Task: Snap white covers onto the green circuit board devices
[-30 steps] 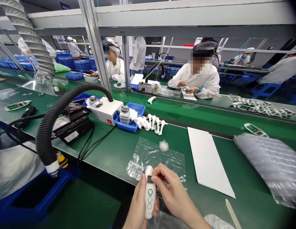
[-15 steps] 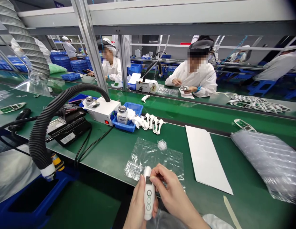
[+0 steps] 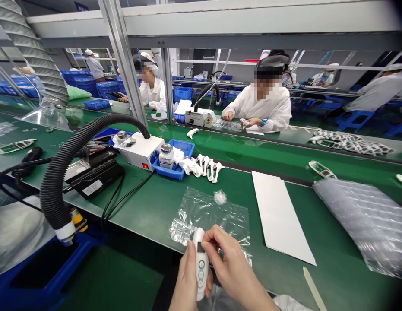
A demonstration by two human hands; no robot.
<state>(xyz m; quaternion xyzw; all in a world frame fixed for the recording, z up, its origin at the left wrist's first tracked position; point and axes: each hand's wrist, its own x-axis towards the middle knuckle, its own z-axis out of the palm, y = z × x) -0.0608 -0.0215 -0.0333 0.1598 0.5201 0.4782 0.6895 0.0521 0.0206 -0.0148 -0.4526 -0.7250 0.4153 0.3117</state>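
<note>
My left hand [image 3: 185, 276] is wrapped round a white handheld device [image 3: 201, 270], held upright near the table's front edge. Three round buttons run down its front, below a small dark screen [image 3: 200, 247]. The thumb and forefinger of my right hand [image 3: 228, 263] are pinched together at the screen's right edge; whatever lies between them is too small to make out. Just beyond both hands, a clear plastic bag [image 3: 216, 211] lies flat on the green table [image 3: 145, 207]. A crumpled clear wad [image 3: 220, 197] rests on the bag.
White sheets [image 3: 278, 216] and a bubble-wrap stack [image 3: 359, 220] lie to the right. A blue tray [image 3: 173, 172] with a jar and white curved parts [image 3: 209, 167] sits ahead. A black hose [image 3: 80, 129] arches at left. Across the green conveyor [image 3: 246, 151], a co-worker [image 3: 262, 101] handles parts.
The right fingertips have shifted slightly along the screen's edge while the left hand keeps hold of the device. On the conveyor, parts have slid left, and a white piece has appeared at the right edge.
</note>
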